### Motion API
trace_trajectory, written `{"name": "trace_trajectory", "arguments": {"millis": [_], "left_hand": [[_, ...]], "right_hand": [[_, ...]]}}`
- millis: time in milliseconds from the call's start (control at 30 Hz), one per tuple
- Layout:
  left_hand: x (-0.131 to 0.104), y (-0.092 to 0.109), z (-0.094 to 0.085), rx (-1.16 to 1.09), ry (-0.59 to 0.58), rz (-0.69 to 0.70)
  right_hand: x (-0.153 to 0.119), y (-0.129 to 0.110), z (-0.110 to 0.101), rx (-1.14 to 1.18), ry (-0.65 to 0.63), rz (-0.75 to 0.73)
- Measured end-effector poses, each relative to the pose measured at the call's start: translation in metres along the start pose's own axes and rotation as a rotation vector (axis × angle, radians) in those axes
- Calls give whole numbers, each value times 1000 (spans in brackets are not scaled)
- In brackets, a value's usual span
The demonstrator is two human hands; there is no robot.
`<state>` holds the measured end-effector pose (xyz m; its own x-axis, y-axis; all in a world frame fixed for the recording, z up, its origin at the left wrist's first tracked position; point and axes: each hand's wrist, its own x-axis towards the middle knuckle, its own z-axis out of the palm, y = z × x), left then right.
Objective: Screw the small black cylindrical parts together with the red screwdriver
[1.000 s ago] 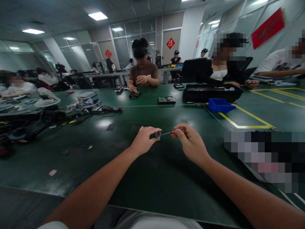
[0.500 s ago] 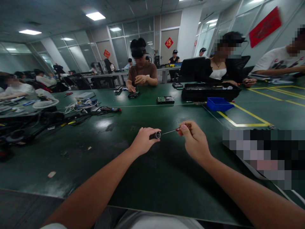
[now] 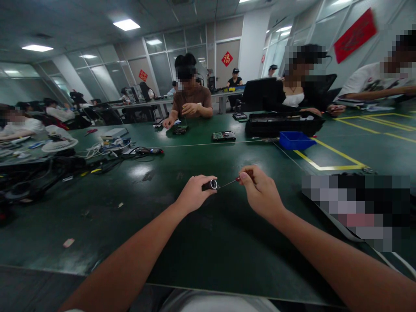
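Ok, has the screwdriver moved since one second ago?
Yes, slightly: the screwdriver in the right hand has shifted rightward, nearer the yellow tape on the table.

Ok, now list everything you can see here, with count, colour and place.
Dark cylinder: one, black with pale rim, in left hand
Screwdriver: one, reddish handle, in right hand
Table: one, green, beneath both hands
Blue bin: one, blue, right of centre
Long tray: one, black, behind bin
Drive-like units: at least two, dark and green, left of tray
Cables: uncounted, black and white, left
Tape lines: several, yellow, right
Red signs: at least three, walls
Ceiling lights: several, white, above
Co-workers: several, mixed clothing, beyond table
Left hand, right hand: one each, bare, centre
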<state>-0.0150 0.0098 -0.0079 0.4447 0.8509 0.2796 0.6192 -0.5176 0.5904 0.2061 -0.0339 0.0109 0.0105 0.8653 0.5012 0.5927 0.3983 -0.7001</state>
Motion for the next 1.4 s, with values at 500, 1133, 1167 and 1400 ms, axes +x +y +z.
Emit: {"name": "trace_trajectory", "arguments": {"millis": [500,1133,1167,1400], "left_hand": [[0,1,-4,-321,141,-196],[7,13,14,403,-217,38],[6,12,12,377,-206,29],[5,1,0,-15,-12,-99]], "right_hand": [[2,1,0,0,14,29],[3,1,2,-7,12,42],[3,1,2,-11,8,44],[2,-1,0,-12,-15,63]]}}
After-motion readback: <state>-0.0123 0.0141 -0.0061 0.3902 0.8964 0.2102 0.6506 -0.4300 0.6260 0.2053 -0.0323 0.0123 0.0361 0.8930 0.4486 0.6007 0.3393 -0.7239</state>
